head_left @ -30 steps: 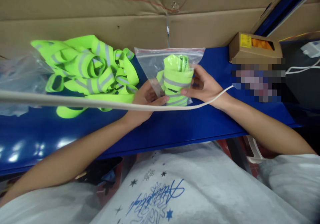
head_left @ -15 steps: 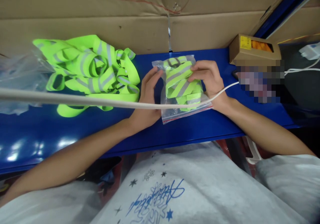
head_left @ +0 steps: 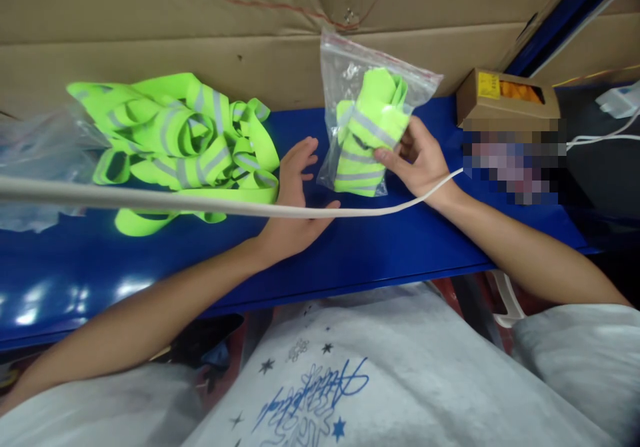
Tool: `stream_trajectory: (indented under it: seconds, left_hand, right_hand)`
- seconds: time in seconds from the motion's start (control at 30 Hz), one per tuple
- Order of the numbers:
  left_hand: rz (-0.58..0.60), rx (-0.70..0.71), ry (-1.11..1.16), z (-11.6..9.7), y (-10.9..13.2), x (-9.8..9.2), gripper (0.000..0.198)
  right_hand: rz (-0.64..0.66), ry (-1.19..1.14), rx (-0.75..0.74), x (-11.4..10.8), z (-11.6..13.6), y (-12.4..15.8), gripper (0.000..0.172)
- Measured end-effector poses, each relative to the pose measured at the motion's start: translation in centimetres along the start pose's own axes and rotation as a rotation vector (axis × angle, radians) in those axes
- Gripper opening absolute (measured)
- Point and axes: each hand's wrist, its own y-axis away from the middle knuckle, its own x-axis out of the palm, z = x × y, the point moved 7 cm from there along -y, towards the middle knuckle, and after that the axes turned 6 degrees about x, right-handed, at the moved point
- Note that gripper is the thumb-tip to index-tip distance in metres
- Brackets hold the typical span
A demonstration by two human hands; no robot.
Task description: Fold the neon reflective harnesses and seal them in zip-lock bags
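Note:
My right hand (head_left: pixel 420 164) grips the lower right side of a clear zip bag (head_left: pixel 335 100), thumb in front. Inside the bag lies a folded neon-yellow reflective strap (head_left: pixel 373 134) with grey stripes. The bag is raised, its red-lined zip edge at the top. To its lower left, my left hand (head_left: pixel 295 200) is open, fingers apart and holding nothing. A tangled heap of the same neon reflective straps (head_left: pixel 185 134) lies on the blue table, left of my left hand.
A white cable (head_left: pixel 200 202) crosses in front of my left hand. At the far left lie clear plastic bags (head_left: pixel 45 147). A brown carton (head_left: pixel 505 104) with orange contents stands at the back right, near a blurred patch. Cardboard (head_left: pixel 150 20) lines the back of the blue table (head_left: pixel 380 254).
The zip bag has turned over so its zip edge points away from me, and has risen in my right hand. My left hand has come off it.

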Motion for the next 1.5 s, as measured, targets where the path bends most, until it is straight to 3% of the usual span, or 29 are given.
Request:
stream_trajectory:
  seconds: [0.23,0.33,0.5,0.6,0.7,0.83,1.07,1.5]
  left_hand:
    - [0.083,0.074,-0.035,-0.6,0.0,0.6,0.073]
    - [0.169,0.116,-0.068,-1.3,-0.1,1.1,0.061]
    - [0.244,0.168,-0.087,-2.1,0.0,1.6,0.046]
    - [0.257,0.171,-0.087,-2.0,0.1,1.8,0.05]
    - [0.272,0.161,-0.095,-1.8,0.2,1.8,0.051]
    - [0.289,0.145,-0.113,-1.8,0.2,1.8,0.049]
    - [0.309,0.109,-0.097,-1.7,0.3,2.1,0.046]
    - [0.372,0.138,-0.22,-1.8,0.3,2.9,0.04]
  right_hand:
    - [-0.164,0.156,0.205,-4.6,-5.1,-3.2,0.075]
    - [-0.252,0.339,0.218,-7.5,-4.8,-3.9,0.066]
    - [-0.394,0.661,0.035,-10.7,-1.9,-3.4,0.059]
    - [-0.321,0.707,-0.061,-9.5,-0.8,-2.9,0.055]
    - [-0.076,0.789,-0.131,-6.2,-0.4,-2.5,0.061]
    - [0.137,0.964,-0.047,-4.0,-1.4,-2.0,0.064]
    - [0.02,1.116,0.146,-4.9,-2.8,-2.6,0.073]
    - [-0.032,1.155,0.183,-5.7,-3.7,-3.3,0.076]
